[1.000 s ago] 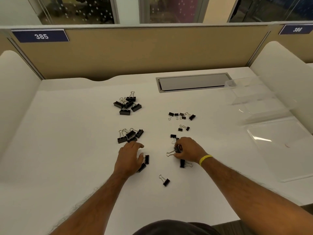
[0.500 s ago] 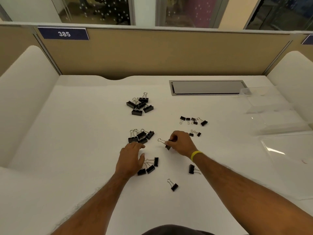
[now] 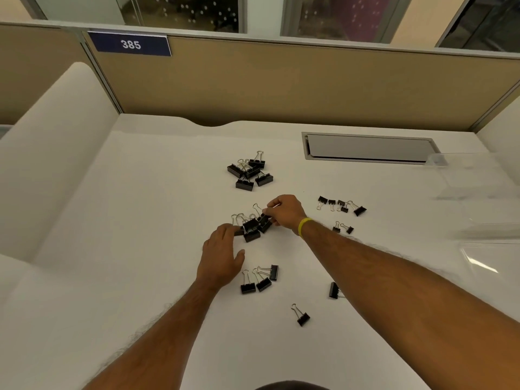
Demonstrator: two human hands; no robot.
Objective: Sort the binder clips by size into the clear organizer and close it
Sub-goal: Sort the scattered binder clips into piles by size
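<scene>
Black binder clips lie in groups on the white desk. A pile of large clips (image 3: 250, 171) sits at the back. A middle pile (image 3: 251, 226) lies between my hands. My right hand (image 3: 284, 211), with a yellow wristband, pinches a binder clip (image 3: 264, 219) at that pile's right edge. My left hand (image 3: 222, 256) rests flat with fingers spread, touching the pile's left side. Small clips (image 3: 342, 206) lie to the right. Three clips (image 3: 260, 278) lie near my left wrist. The clear organizer (image 3: 478, 192) stands open at the far right.
A grey cable hatch (image 3: 368, 147) is set into the desk at the back right. Tan partition walls with a "385" plate (image 3: 130, 45) border the desk. Single clips lie near the front (image 3: 301, 316) and beside my right forearm (image 3: 334, 290).
My right hand has carried a clip from the front right to the middle pile. My left hand stayed beside that pile. The camera view has shifted to the left.
</scene>
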